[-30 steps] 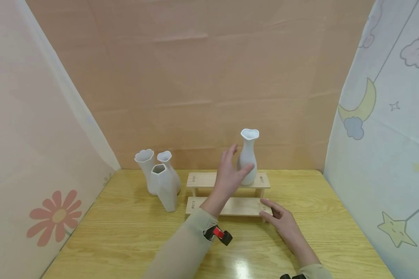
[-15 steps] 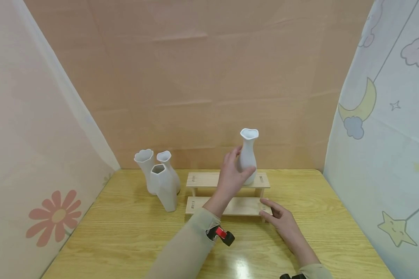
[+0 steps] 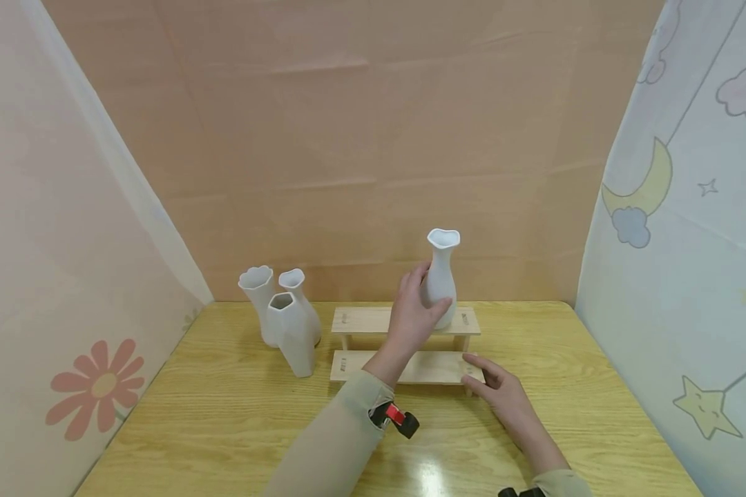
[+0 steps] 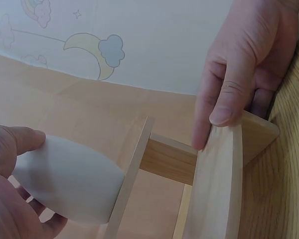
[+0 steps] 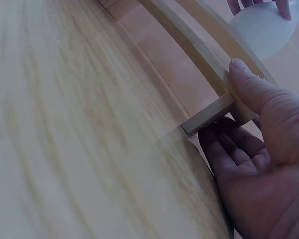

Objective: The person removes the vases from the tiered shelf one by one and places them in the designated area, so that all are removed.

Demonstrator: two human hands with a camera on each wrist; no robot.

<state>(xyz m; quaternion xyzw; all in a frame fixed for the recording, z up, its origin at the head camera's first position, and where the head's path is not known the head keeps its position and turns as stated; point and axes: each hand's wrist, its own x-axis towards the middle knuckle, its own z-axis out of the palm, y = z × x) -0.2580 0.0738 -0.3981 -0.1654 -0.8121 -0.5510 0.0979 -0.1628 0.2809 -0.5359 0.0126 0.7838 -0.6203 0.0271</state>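
Note:
A white wavy-rimmed vase stands upright at the right of the upper shelf of a two-step wooden stand. My left hand grips the vase round its belly, thumb on the near side and fingers behind. The left wrist view shows the vase's base right at the upper board. At the right end of the lower step, my right hand holds the stand. In the right wrist view its thumb lies on the board's edge, and the curled fingers are beside the leg.
Three more white vases stand close together left of the stand: a scalloped one, a narrow-necked one and a faceted one. The wooden table has a peach backdrop behind it and printed cloth on both sides.
My left hand has moved slightly right, and its fingers have closed round the vase. The vase has barely shifted; my right hand has stayed at the stand's end.

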